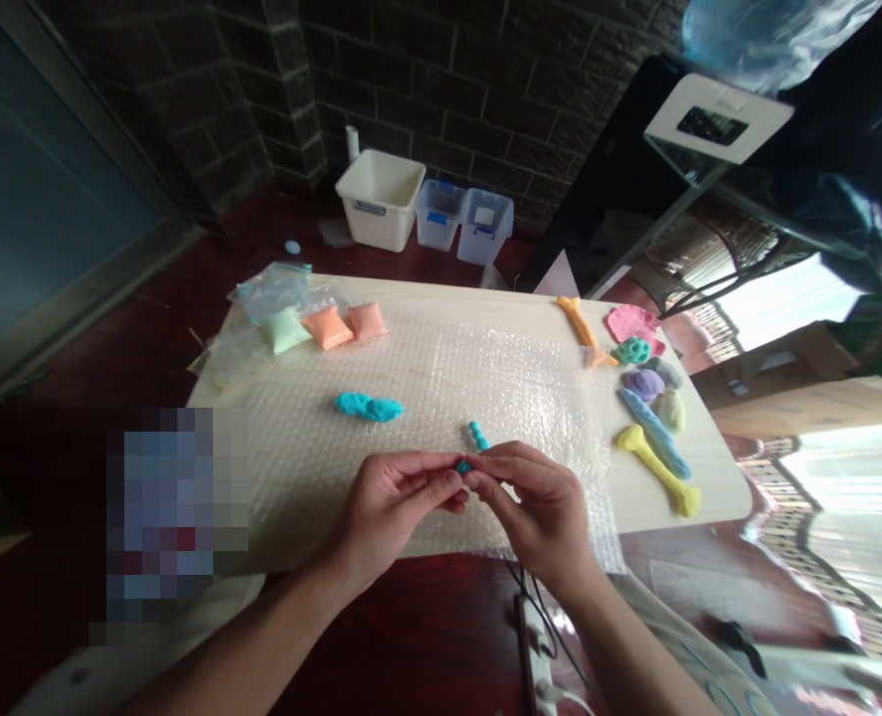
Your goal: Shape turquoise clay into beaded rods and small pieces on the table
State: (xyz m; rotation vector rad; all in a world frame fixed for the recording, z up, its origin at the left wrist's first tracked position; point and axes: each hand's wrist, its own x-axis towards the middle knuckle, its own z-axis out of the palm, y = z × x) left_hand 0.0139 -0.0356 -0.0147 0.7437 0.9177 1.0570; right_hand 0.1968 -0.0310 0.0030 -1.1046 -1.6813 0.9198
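Between the fingertips of my left hand [403,492] and my right hand [534,497] is a small piece of blue modelling clay [463,465]. Both hands pinch it, just above the bubble wrap [500,368] that covers much of the table. Right behind the fingers lies a short row of small blue clay balls [476,434], touching one another. A larger twisted lump of blue clay [370,407] rests on the bubble wrap, to the left and farther back. The undersides of the fingers are hidden.
Bags of green [285,331], orange [328,327] and pink clay [368,320] lie at the table's back left. On the right are an orange clay bone [586,330], a yellow clay bone [658,470] and several coloured lumps. Bins [381,204] stand on the floor behind; a power strip [536,646] is below.
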